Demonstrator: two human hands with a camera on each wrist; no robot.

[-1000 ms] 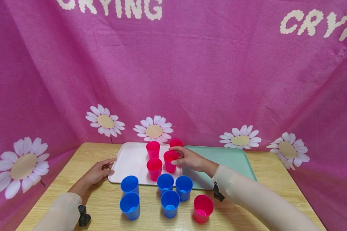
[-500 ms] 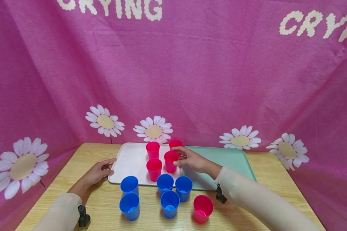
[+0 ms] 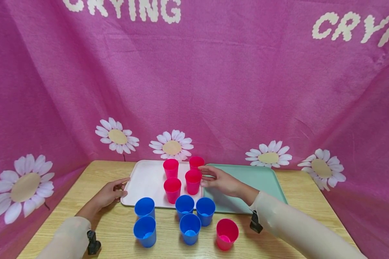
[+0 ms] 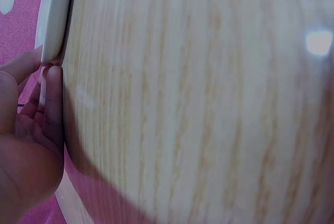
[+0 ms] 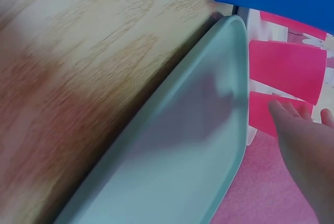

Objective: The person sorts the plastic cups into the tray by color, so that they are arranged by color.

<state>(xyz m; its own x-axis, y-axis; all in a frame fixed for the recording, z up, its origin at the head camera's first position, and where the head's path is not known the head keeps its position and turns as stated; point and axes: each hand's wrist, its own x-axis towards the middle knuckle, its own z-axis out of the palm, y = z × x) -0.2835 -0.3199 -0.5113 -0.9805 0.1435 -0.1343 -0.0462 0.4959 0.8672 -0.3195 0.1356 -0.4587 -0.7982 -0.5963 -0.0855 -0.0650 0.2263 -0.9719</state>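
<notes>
The pale pink-white tray [image 3: 144,183] lies at the back of the table with several red cups standing upright on its right part. My left hand [image 3: 107,195] holds the tray's left edge; in the left wrist view, thumb and fingers of that hand [image 4: 31,140] meet at the rim. Beside the front right red cup [image 3: 193,182], my right hand [image 3: 226,182] has its fingers extended towards the cup, nothing gripped. Behind that cup stands another red cup [image 3: 196,162]. Two more, a back left red cup [image 3: 170,168] and a front left red cup [image 3: 173,190], complete the cluster.
A green tray [image 3: 253,180] adjoins on the right, beneath my right forearm. In front stand several blue cups, among them a blue cup [image 3: 190,230] and a blue cup [image 3: 205,212]. One red cup [image 3: 227,234] stands on the wooden table at front right. A pink cloth hangs behind.
My right hand has let go of the front right red cup and drawn away to the right. That cup stands very slightly further right. My left hand has stayed at the tray edge.
</notes>
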